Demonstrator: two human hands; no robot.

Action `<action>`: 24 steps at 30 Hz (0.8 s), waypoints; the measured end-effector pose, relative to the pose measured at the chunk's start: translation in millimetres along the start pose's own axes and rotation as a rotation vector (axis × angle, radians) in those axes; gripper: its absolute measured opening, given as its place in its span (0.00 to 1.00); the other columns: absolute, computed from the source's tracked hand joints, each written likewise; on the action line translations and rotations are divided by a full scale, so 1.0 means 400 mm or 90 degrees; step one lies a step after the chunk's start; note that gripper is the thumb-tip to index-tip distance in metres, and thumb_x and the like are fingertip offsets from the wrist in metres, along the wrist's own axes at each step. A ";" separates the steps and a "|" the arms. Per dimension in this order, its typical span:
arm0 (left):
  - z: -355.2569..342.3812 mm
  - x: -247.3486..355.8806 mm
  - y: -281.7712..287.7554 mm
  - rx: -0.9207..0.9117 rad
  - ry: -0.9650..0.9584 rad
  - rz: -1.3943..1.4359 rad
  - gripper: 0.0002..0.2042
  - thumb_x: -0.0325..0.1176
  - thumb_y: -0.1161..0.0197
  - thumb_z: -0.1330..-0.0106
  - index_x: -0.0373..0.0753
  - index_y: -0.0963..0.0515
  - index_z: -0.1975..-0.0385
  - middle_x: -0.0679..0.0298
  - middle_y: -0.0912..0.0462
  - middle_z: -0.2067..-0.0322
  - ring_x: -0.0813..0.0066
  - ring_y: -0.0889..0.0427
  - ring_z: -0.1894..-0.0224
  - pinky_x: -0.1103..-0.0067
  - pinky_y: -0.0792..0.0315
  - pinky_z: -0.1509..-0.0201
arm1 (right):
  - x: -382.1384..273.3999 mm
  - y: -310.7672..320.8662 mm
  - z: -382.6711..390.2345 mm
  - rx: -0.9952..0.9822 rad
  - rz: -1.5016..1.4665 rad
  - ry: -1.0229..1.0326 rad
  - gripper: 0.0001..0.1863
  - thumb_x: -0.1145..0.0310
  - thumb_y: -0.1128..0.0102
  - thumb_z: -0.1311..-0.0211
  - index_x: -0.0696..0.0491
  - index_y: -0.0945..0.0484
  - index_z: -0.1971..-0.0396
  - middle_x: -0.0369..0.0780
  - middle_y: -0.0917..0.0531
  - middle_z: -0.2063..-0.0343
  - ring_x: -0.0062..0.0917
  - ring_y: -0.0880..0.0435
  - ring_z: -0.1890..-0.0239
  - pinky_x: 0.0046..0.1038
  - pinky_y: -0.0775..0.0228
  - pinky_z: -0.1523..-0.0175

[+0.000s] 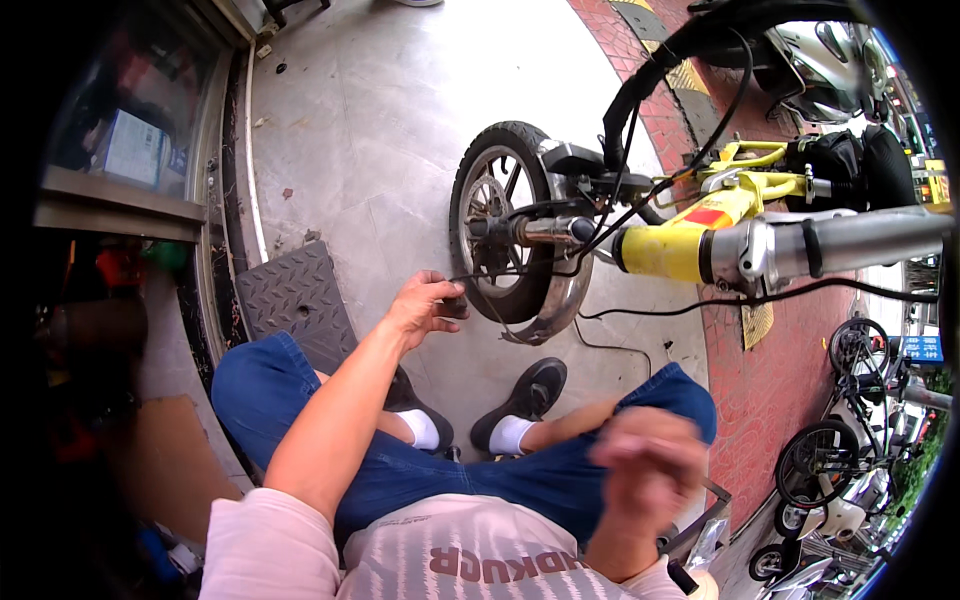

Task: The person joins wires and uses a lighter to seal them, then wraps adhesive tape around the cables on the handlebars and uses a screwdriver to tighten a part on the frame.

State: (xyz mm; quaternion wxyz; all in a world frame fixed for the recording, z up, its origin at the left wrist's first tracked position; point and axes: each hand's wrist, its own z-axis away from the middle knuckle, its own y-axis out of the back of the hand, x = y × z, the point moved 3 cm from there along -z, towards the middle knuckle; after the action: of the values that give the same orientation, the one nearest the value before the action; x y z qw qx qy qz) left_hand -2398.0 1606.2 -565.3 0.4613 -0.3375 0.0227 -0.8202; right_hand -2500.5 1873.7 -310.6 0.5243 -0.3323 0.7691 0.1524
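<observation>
In front of me stands a folding bike or scooter with a yellow frame (665,252) and a thick silver steering stem (835,243). Its small black-tyred wheel (468,238) has a spoked rim, a brake disc and a shiny curved mudguard (565,312). My left hand (428,303) reaches to the lower edge of that wheel, its fingers pinched on the end of a thin black cable (510,273) that runs up to the bike. Something dark shows under those fingers. Over my right knee, my right hand (650,465) is smeared by motion; what it holds, if anything, cannot be made out.
A grey ribbed ramp plate (295,300) lies left, beside a glass door frame (120,212). A loose thin cable (625,348) trails across the pale floor tiles. Red paving (745,400) begins at right, with parked bikes (820,455) and a scooter (825,70) beyond.
</observation>
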 end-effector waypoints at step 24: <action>0.518 -0.060 -0.229 -0.264 0.076 0.218 0.28 0.43 0.59 0.23 0.31 0.30 0.32 0.42 0.16 0.47 0.55 0.14 0.56 0.62 0.15 0.60 | 0.587 0.519 0.975 0.437 0.022 -0.906 0.17 0.64 0.36 0.25 0.63 0.18 0.49 0.41 0.11 0.59 0.24 0.16 0.63 0.29 0.22 0.54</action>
State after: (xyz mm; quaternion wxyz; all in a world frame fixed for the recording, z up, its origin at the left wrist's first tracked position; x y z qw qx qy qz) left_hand -2338.4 1734.2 -386.2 0.5120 -0.3672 0.2740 -0.7266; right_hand -2418.6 2170.8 -704.8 0.9612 0.0373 0.2577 0.0909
